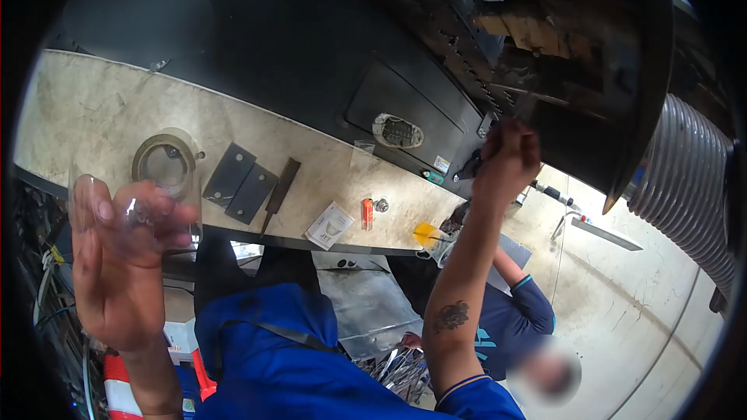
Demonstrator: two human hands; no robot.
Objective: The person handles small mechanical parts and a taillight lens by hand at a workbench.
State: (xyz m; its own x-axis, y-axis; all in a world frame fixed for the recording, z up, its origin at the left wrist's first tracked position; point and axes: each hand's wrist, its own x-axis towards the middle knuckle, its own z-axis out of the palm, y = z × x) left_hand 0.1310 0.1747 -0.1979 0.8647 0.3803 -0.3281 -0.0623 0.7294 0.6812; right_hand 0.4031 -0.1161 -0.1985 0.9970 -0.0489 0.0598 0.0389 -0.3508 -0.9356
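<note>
My left hand [132,264] is raised over the left end of the bench, its fingers curled round a clear, see-through cylinder [82,194]. Behind the cylinder, a round ring-shaped object [142,157] lies on the bench. My right hand [510,149] is up by the opening of a dark hood [580,136], with its fingers closed. Whatever it may hold is lost in the shadow there.
The pale bench [85,101] carries dark metal plates [240,183], a flat file [280,196], a white packet [330,225] and an orange lighter [367,215]. A ribbed hose [685,194] joins the hood. Another person [510,315] is close on my right.
</note>
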